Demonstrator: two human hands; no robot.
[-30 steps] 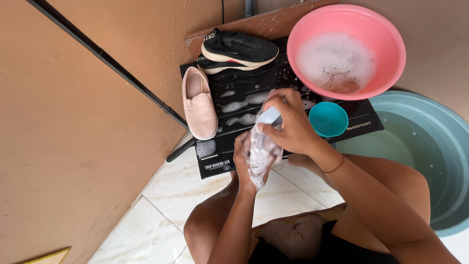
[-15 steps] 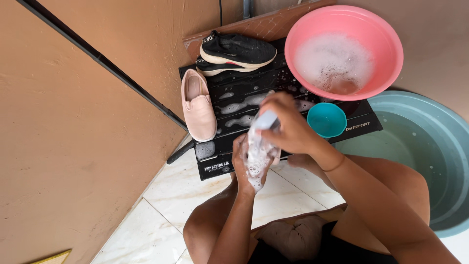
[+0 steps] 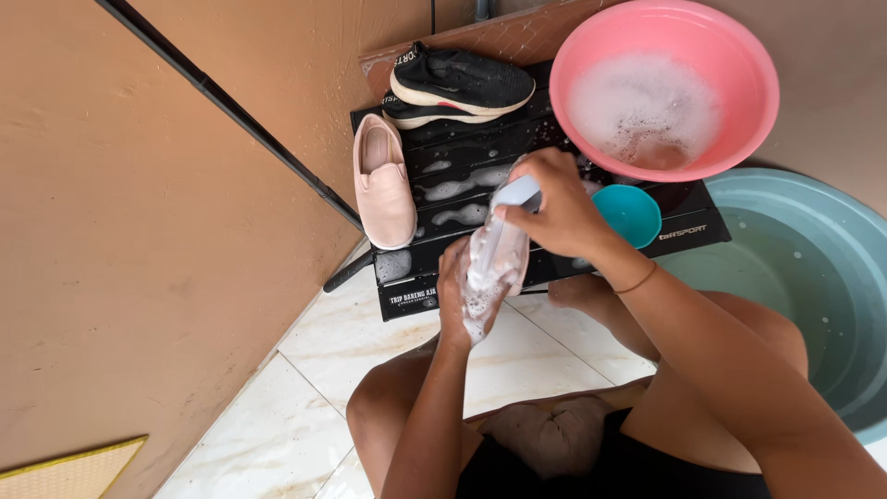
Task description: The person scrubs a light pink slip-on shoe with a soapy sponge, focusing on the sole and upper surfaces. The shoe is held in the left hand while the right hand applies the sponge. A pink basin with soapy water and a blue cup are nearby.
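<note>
My left hand (image 3: 455,294) holds a soapy pink shoe (image 3: 494,277) from underneath, just above the near edge of a low black table (image 3: 554,263). My right hand (image 3: 554,208) grips a light blue brush (image 3: 517,194) pressed onto the foam-covered shoe. The shoe is largely hidden by foam and my fingers. A matching pink slip-on shoe (image 3: 383,180) lies on the table's left end. A black sneaker (image 3: 457,88) with a pale sole rests at the table's far side.
A pink basin (image 3: 739,65) of foamy water sits on the table's right end, a small teal bowl (image 3: 628,214) beside it. A large grey-green tub (image 3: 822,277) stands on the right. A brown wall with a black pipe (image 3: 231,120) runs on the left; white floor tiles (image 3: 286,434) lie below.
The brush in my right hand has shifted slightly along the soapy shoe. My left hand keeps the same hold.
</note>
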